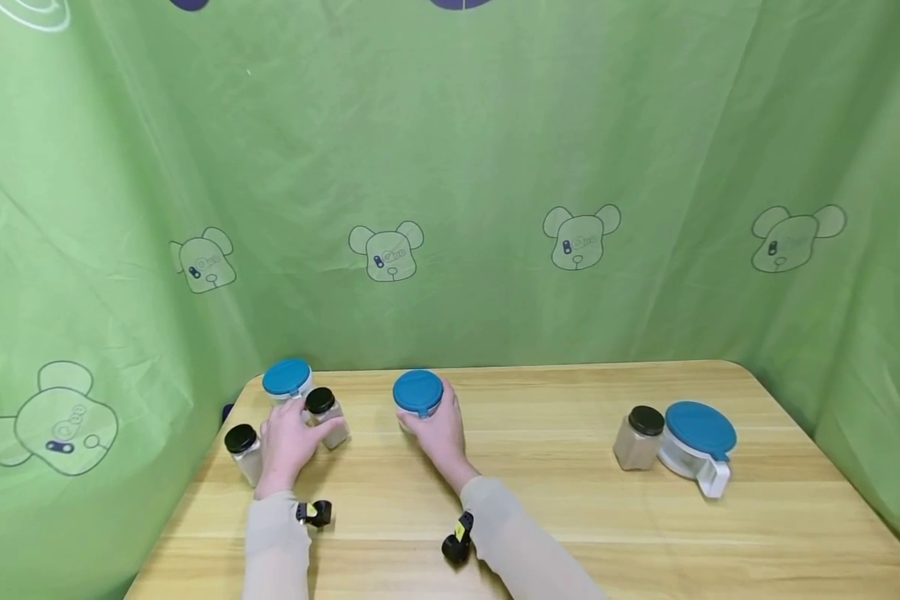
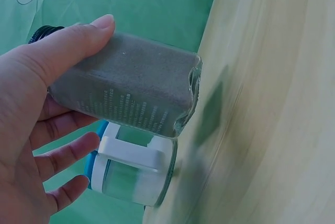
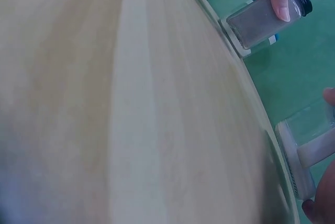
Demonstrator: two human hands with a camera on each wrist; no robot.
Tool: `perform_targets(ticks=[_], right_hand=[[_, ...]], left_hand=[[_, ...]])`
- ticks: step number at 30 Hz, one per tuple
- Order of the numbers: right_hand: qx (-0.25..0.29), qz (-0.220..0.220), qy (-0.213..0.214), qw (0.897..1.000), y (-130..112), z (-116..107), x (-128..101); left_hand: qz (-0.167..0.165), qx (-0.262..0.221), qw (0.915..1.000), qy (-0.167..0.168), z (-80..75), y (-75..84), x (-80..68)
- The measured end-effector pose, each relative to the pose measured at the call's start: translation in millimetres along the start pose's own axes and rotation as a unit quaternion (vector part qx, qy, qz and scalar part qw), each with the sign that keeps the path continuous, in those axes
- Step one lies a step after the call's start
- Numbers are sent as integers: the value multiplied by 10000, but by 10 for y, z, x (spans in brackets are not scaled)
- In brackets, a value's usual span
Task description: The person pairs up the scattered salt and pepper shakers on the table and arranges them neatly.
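My left hand point(image 1: 288, 443) grips a square spice jar point(image 2: 131, 80) with a black lid and grey-brown powder inside, between thumb and fingers. The jar is held off the table, its shadow falling beside its base. Behind it in the left wrist view stands a glass jar point(image 2: 133, 169) with a blue lid and white handle. My right hand point(image 1: 442, 429) holds another blue-lidded jar point(image 1: 417, 392) near the table's back edge; the right wrist view shows its clear wall and white handle point(image 3: 316, 148). Another black-lidded spice jar point(image 1: 244, 454) stands just left of my left hand.
On the right of the wooden table point(image 1: 540, 467), a black-lidded spice jar point(image 1: 636, 443) stands beside a wide blue-lidded jar point(image 1: 696, 429), whose white handle points toward the front. A green curtain point(image 1: 480, 150) hangs behind the table and along its sides.
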State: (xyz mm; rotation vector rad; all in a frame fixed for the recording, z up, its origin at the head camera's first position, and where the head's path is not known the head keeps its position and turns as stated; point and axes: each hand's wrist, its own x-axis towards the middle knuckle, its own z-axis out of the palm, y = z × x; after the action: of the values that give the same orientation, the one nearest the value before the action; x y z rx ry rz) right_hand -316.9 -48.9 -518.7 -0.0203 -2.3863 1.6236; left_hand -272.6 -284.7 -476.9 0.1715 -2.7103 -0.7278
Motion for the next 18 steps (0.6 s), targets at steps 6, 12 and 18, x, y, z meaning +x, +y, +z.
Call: perform_targets(ticks=[6, 12, 18], right_hand=[[131, -49, 52, 9999, -5, -43, -46], [51, 86, 76, 9999, 26, -94, -76], [68, 106, 142, 9998, 41, -162, -96]], left_hand=[[30, 64, 10000, -30, -3, 21, 3], [96, 86, 9999, -71, 1, 55, 1], [183, -61, 9998, -79, -3, 87, 4]])
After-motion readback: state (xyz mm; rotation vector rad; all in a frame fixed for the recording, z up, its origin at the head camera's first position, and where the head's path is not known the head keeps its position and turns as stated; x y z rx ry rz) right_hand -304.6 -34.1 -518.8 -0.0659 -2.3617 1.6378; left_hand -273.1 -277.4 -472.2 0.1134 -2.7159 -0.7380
